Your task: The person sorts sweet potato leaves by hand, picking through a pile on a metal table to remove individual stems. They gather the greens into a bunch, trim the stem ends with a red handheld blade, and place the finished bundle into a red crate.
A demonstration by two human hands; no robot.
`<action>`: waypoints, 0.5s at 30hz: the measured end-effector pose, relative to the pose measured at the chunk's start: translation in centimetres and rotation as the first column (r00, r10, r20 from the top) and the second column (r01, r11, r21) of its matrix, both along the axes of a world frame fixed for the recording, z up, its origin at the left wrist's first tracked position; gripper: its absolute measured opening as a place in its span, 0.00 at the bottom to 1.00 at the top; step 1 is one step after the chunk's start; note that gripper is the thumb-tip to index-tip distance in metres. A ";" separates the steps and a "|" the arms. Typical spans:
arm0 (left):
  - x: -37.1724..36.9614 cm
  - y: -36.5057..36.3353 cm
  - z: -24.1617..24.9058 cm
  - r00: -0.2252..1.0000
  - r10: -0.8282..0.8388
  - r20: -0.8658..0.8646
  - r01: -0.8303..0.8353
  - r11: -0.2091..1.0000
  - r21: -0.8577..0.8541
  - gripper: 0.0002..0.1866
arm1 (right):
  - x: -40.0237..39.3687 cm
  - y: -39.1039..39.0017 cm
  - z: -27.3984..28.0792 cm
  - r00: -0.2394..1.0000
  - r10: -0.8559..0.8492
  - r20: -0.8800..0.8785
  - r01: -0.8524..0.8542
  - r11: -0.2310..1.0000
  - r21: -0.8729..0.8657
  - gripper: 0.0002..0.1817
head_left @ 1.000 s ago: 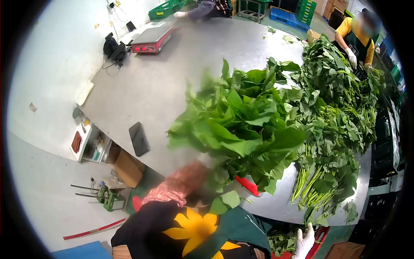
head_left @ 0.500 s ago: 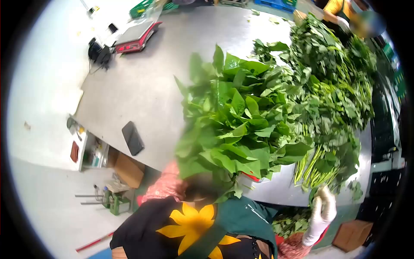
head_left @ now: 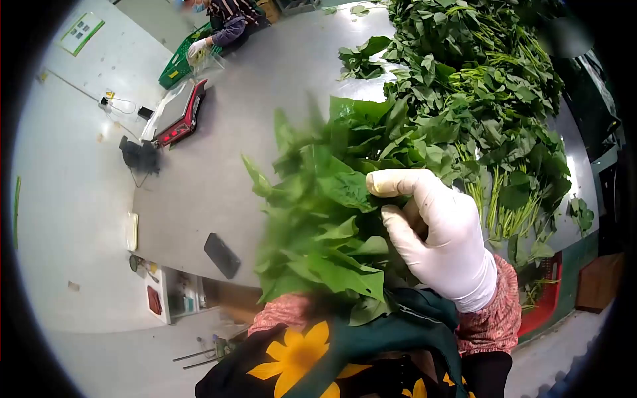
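Note:
A large bunch of green leafy stems [head_left: 332, 212] is close to my chest, blurred on its left side. My right hand [head_left: 441, 232], in a white glove, is at the bunch's right side, thumb and index finger bent towards each other at a leaf; whether they pinch it is unclear. The left sleeve [head_left: 282, 312] shows below the bunch, while the left hand itself is hidden behind the leaves. Beyond the bunch, a big heap of leafy stems [head_left: 478, 99] covers the right part of the metal table [head_left: 199, 172].
A phone [head_left: 221, 255] lies near the table's front left edge. Farther back are a red scale [head_left: 181, 114] and a green basket [head_left: 179, 63], where a co-worker's gloved hand [head_left: 198, 48] holds a clear bag. A red crate [head_left: 545, 298] stands below the table at right.
My right hand has risen from the lower right to the bunch. The view has shifted, bringing the co-worker at the green basket into sight; the person at the upper right is out of view.

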State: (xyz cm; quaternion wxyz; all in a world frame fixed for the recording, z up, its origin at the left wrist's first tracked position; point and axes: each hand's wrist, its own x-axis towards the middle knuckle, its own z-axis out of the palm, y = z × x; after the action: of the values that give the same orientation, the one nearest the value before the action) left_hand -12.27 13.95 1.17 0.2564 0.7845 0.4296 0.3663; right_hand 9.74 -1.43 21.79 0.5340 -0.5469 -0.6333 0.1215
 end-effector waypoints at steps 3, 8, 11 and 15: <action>0.5 0.1 -0.1 1.000 -0.012 0.009 0.012 1.000 0.000 0.14 | 0.5 -0.3 -0.1 1.000 0.005 -0.027 -0.006 1.000 -0.030 0.19; 0.7 0.0 -0.1 1.000 -0.014 0.026 0.014 1.000 -0.002 0.14 | 0.8 -0.4 -0.2 0.998 0.022 -0.066 -0.024 0.999 -0.032 0.23; 0.8 -0.1 -0.1 0.999 -0.009 0.033 0.009 1.000 0.001 0.13 | 1.0 -0.4 -0.5 0.999 -0.031 0.025 0.032 0.999 -0.012 0.20; 0.8 -0.3 -0.2 0.999 -0.003 0.047 0.003 1.000 0.012 0.13 | 1.6 -0.6 -1.1 0.968 -0.137 0.210 0.131 0.991 0.040 0.14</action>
State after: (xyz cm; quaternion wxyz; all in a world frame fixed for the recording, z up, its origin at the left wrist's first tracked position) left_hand -11.45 13.64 1.00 0.2622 0.7779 0.4201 0.3868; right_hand 11.37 -2.00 20.66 0.4773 -0.5913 -0.6498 0.0179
